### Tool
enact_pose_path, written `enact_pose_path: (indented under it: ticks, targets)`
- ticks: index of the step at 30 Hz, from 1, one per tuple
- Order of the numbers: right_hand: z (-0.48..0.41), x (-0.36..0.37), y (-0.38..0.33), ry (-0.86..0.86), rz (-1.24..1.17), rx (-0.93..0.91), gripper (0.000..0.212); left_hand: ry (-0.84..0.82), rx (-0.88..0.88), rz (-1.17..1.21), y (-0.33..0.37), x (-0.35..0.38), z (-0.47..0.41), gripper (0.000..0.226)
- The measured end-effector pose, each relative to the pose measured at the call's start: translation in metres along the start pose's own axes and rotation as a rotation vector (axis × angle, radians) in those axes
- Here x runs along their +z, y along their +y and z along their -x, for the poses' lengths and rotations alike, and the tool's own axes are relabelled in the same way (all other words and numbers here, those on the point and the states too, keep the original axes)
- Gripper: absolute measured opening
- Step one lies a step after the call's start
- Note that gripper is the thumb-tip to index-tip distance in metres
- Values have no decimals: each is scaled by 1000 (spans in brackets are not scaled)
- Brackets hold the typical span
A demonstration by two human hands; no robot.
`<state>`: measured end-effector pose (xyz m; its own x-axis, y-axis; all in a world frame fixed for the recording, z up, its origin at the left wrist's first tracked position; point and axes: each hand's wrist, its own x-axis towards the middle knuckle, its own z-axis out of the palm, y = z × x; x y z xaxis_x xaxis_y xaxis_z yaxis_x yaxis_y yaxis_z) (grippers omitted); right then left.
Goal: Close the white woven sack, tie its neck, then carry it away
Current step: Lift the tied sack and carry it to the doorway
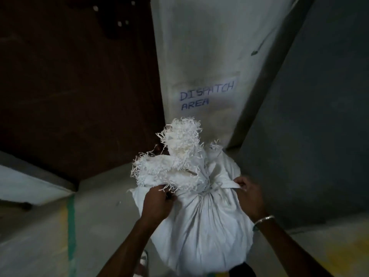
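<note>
The white woven sack (207,226) stands full on the floor below me, its neck gathered and cinched by a white tie strip (209,188). Above the cinch the frayed mouth (179,154) flares up in loose white strands. My left hand (157,202) grips one end of the strip and the sack cloth at the left of the neck. My right hand (249,194) pinches the other end of the strip, drawn out to the right. A silver bangle (263,219) circles my right wrist.
A pale pillar carries a paper sign reading DISPATCH AREA (205,96) just behind the sack. A dark brown wall (75,86) is to the left, a grey wall (311,126) to the right. A green floor line (71,226) runs at the left.
</note>
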<state>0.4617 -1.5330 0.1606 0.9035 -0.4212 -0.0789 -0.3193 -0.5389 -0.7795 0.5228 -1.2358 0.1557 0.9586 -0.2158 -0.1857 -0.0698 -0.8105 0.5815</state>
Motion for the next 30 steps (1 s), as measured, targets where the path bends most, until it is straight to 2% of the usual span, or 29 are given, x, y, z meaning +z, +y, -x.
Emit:
enact_pose_path:
  ticks: [4, 8, 16, 19, 24, 26, 28, 30]
  targets:
    - [-71, 0, 70, -87, 2, 8, 29, 77, -114, -20, 35, 65, -37, 10]
    - [-121, 4, 110, -140, -40, -4, 25, 109, -296, -12, 55, 106, -61, 4]
    - [-181, 20, 144, -144, -101, -47, 26, 223, -352, -65, 62, 166, -86, 5]
    - [-194, 30, 147, -134, -116, -122, 24, 250, -308, -140, 48, 188, -80, 18]
    - [-219, 70, 171, -211, -71, -205, 21, 145, -493, 9, 27, 236, -85, 21]
    - [-226, 85, 202, -224, 0, -179, 20, 169, -383, 38, 17, 269, -84, 26]
    - [-226, 87, 229, -196, 34, -91, 17, 312, -202, 81, 16, 291, -83, 32]
    - [-230, 79, 237, -169, 27, -38, 19, 374, -91, -23, 30, 296, -81, 30]
